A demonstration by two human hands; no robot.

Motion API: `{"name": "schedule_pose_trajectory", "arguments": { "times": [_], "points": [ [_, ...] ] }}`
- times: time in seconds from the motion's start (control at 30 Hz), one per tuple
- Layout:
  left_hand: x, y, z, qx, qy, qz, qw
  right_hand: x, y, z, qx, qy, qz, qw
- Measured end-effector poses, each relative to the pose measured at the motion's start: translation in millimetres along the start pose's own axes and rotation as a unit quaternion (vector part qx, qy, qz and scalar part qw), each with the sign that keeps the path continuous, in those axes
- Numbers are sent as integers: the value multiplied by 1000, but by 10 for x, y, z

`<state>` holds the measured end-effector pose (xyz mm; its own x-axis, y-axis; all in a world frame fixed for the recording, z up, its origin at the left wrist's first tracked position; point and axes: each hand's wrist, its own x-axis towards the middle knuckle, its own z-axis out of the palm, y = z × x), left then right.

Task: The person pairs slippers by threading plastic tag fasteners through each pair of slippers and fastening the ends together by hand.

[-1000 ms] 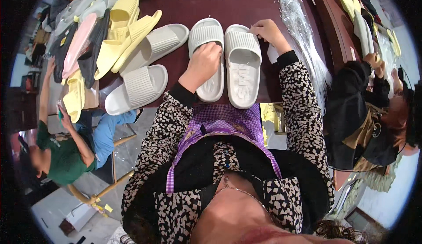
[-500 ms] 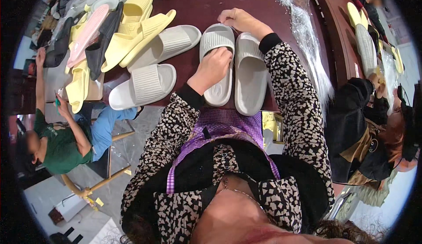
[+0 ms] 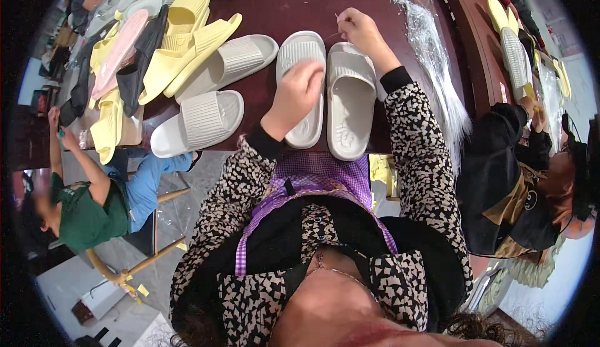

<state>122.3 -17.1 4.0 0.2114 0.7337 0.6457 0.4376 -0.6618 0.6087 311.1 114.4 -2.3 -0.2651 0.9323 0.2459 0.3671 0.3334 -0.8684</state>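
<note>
A pair of light grey slide slippers lies before me, toes pointing away: the left slipper [image 3: 305, 128] and the right slipper [image 3: 352, 112]. Over the strap and footbed of the left one hovers my left hand [image 3: 295, 95], its fingers curled together and slightly blurred; what they hold, if anything, is hidden. Just beyond the right slipper's toe, my right hand [image 3: 357, 29] is raised with thumb and fingers pinched. A thin clear strand [image 3: 331, 35] runs from those fingertips toward the left slipper's toe.
To the right lies a bundle of clear plastic strands [image 3: 431, 59]. Two more grey slippers, one of them the near slipper [image 3: 200, 125], lie left, beside a heap with a yellow slipper [image 3: 194, 50] and a pink slipper [image 3: 122, 53]. People sit on both sides of the dark red table [image 3: 284, 3].
My left hand has lifted back from under the left slipper's strap. My right hand has moved right, away from that slipper's toe, and a thin strand now shows at its fingers.
</note>
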Motion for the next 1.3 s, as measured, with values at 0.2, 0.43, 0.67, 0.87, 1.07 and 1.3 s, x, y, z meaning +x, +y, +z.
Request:
{"name": "schedule_pose_trajectory", "arguments": {
  "times": [0.2,0.43,0.67,0.87,1.07,1.3],
  "points": [
    [400,-275,-32,-8,35,-102,994,-92,-288,374,118,3,-31,993],
    [540,-477,2,-163,-56,-265,949,-126,-528,433,214,60,-2,975],
    [606,-308,-65,-302,1,-336,892,-280,-532,328,216,92,61,970],
    [608,-362,-120,-360,2,-354,863,-296,-520,408,201,92,43,974],
    [638,-365,-157,-379,-7,-381,843,-343,-545,433,169,102,44,979],
    [651,-408,-187,-408,-15,-388,826,-317,-500,460,127,105,20,986]
  ]
}}
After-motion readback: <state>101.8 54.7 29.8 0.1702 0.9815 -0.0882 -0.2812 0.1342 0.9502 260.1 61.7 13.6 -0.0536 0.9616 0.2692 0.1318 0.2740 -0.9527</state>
